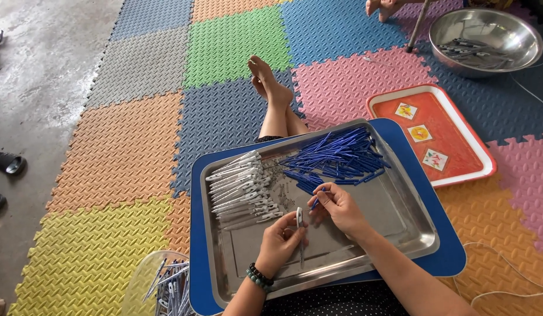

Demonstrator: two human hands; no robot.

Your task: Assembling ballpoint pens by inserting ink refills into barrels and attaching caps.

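Observation:
My left hand (281, 237) pinches a white pen barrel (299, 222), held upright over a steel tray (400, 225) on my lap. My right hand (338, 206) grips a thin blue refill (316, 201) just right of the barrel's top end. A row of white pen barrels (239, 190) lies in the tray's left part. A heap of blue refills (335, 157) fills its far right corner. Small dark springs (279, 190) are scattered between them. The steel tray rests on a larger blue tray (444, 257).
An orange tray (435, 131) with white rim lies on the foam mats to the right. A steel bowl (488, 38) with pen parts sits far right, beside another person's foot (385, 7). A clear container of finished pens (166, 287) stands at bottom left. My legs stretch ahead.

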